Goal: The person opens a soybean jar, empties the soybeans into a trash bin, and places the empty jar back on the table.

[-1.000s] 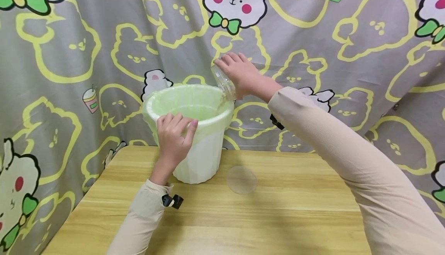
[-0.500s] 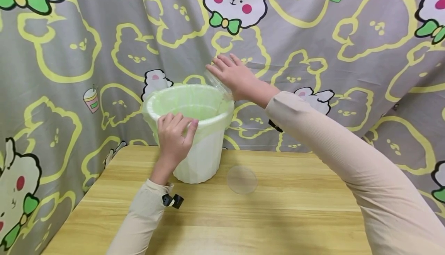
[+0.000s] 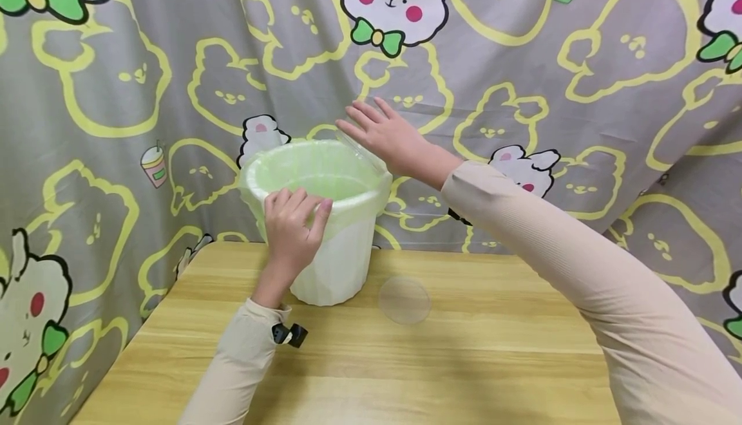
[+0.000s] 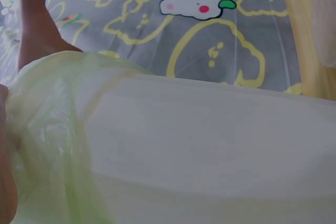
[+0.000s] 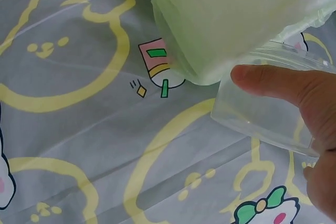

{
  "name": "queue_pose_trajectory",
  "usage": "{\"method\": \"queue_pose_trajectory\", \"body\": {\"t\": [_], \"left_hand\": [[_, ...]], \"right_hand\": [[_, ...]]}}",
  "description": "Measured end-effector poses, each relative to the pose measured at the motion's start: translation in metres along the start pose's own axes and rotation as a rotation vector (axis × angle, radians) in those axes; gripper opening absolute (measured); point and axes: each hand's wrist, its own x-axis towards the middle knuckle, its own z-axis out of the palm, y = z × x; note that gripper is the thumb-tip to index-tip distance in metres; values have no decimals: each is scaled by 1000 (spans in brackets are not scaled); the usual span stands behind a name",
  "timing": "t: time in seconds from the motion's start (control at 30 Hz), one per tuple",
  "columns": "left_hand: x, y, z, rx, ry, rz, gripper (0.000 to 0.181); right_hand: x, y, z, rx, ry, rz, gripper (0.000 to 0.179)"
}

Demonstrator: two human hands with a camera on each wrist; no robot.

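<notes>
A white trash bin (image 3: 339, 264) with a pale green bag (image 3: 313, 161) folded over its rim stands upright on the table. My left hand (image 3: 294, 225) grips the near rim, fingers curled over the top. In the left wrist view, the bin's white wall (image 4: 210, 135) and the crinkled bag (image 4: 47, 124) fill most of the frame. At the bin's right rim, my right hand (image 3: 388, 138) holds a clear plastic tub (image 5: 257, 111), tipped with its mouth toward the bin. The thumb lies along the tub's side in the right wrist view; the hand hides most of the tub from above.
A clear round lid (image 3: 404, 299) lies flat on the wooden table (image 3: 493, 341), right of the bin's base. Close behind hangs a grey curtain (image 3: 504, 38) with cartoon prints.
My right hand has tipped the tub further and moved slightly left over the rim. Bits seen at the tub's mouth earlier no longer show. The left hand stays put.
</notes>
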Motion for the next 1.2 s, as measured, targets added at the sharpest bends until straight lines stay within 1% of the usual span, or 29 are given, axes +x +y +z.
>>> {"method": "queue_pose_trajectory", "body": {"t": [0.17, 0.37, 0.43, 0.5, 0.6, 0.77, 0.83, 0.87, 0.9, 0.97, 1.07, 1.17, 1.2], "left_hand": [[1, 1, 0, -6, 0, -13, 43], [1, 0, 1, -9, 3, -18, 43], [0, 0, 1, -8, -2, -16, 43], [0, 0, 0, -8, -3, -16, 43], [0, 0, 0, -8, -1, -18, 42], [1, 0, 0, -6, 1, -15, 45], [1, 0, 0, -9, 2, -12, 46], [1, 0, 0, -11, 3, -13, 46], [1, 1, 0, -14, 4, -15, 47], [1, 0, 0, -15, 4, -21, 47], [2, -1, 0, -14, 5, -29, 48], [1, -2, 1, -12, 8, -26, 48], [1, -2, 1, -13, 10, -25, 48]], "right_hand": [[-1, -1, 3, 31, 31, -12, 102], [0, -1, 1, 32, 12, -20, 106], [-1, -2, 0, 19, 19, -12, 103], [-1, -1, 0, 0, 49, -4, 99], [-1, -2, -2, 11, 72, 2, 94], [-1, 1, -5, 18, 43, 4, 97], [0, 3, -8, -6, 67, 27, 98], [0, 4, -9, 6, 84, 41, 97], [0, 5, -10, 40, 92, 53, 99], [1, 6, -12, 85, 103, 60, 100], [2, 5, -13, 115, 97, 63, 98], [3, 3, -13, 101, 102, 87, 97], [3, 2, -12, 119, 100, 97, 99]]}}
